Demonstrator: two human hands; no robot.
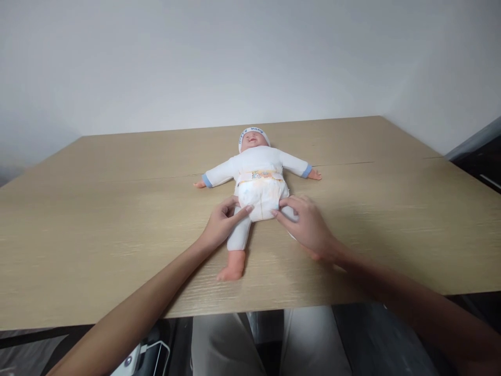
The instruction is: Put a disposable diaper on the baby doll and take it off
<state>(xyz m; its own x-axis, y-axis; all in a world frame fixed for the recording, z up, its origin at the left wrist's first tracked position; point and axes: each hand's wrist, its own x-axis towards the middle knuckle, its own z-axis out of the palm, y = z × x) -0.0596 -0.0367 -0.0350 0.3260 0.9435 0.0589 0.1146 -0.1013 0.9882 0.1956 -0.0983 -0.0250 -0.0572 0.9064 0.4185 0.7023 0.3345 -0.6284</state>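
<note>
A baby doll (258, 157) in a white suit with blue cuffs and a lettered headband lies on its back, arms spread and feet towards me. Around its hips is a white diaper (260, 196) with a printed waistband across the belly. My left hand (224, 219) pinches the diaper's edge by the leg on the left, thumb on top. At the opposite leg edge, my right hand (303, 219) grips the diaper between thumb and fingers. That hand and forearm hide most of the doll's leg on the right.
The doll rests on a wooden table (117, 219) with a thin seam across it. A pale wall (235, 62) stands behind. Below the front edge are my legs (227, 344) and a white device with a cable (131, 360). Something dark (481, 151) stands at the right.
</note>
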